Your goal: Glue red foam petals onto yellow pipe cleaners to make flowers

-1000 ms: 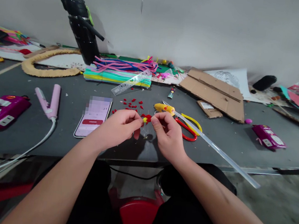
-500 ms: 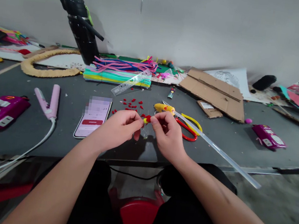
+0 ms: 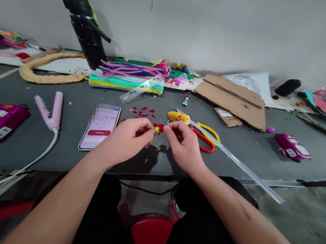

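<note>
Between my fingertips, over the dark table, is a small fuzzy red and yellow piece (image 3: 159, 128). My left hand (image 3: 134, 136) pinches its yellow end from the left. From the right, the thumb and forefinger of my right hand (image 3: 182, 144) are closed on its red end. Several small red fuzzy bits (image 3: 143, 114) lie scattered on the table just beyond my hands. Beside my right hand rest a yellow glue gun (image 3: 178, 117) with a long clear glue stick (image 3: 235, 159) and scissors (image 3: 208, 137) with red and yellow handles.
Left of my hands lie a phone (image 3: 99, 128), a pink flat iron (image 3: 52, 114) and a purple power strip (image 3: 0, 124). Farther back are pipe cleaners (image 3: 126, 82), a clear ruler (image 3: 141, 89), a black thermos (image 3: 87, 33), cardboard (image 3: 233, 101) and a lighter (image 3: 186, 100).
Both hands keep their pinch on the piece, with the left fingers slightly more drawn together. The whole view has shifted a little.
</note>
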### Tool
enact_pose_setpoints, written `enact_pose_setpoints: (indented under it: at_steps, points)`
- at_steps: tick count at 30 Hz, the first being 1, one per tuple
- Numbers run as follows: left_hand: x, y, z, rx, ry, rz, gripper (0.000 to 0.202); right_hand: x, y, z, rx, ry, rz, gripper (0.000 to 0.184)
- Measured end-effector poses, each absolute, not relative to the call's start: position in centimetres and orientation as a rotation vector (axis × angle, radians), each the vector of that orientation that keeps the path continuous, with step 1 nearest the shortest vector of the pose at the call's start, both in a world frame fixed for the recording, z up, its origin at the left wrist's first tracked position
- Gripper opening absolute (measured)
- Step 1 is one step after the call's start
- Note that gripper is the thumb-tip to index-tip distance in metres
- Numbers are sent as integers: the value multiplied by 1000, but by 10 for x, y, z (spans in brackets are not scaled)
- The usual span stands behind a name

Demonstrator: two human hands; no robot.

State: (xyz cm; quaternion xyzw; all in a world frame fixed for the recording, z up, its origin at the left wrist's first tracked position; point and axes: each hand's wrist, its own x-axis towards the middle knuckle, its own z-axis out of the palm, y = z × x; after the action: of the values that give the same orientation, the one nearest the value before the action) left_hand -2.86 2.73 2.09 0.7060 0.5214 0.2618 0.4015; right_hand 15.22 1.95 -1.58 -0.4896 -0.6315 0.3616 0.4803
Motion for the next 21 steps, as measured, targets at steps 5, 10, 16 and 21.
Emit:
enact_pose_setpoints:
  at_steps: [5, 10, 16, 21]
  points:
    - [-29, 27, 21, 1839, 1287, 657, 22, 154, 21, -17, -1212, -1536, 869, 24]
    - [-30, 28, 21, 1868, 1301, 648, 23, 153, 21, -18, -1203, -1514, 877, 24]
    - [-35, 31, 20, 1804, 1304, 623, 24, 150, 17, -20, -1185, -1508, 836, 22]
    - [-39, 34, 19, 1696, 1327, 611, 25, 150, 14, -22, -1147, -1554, 776, 18]
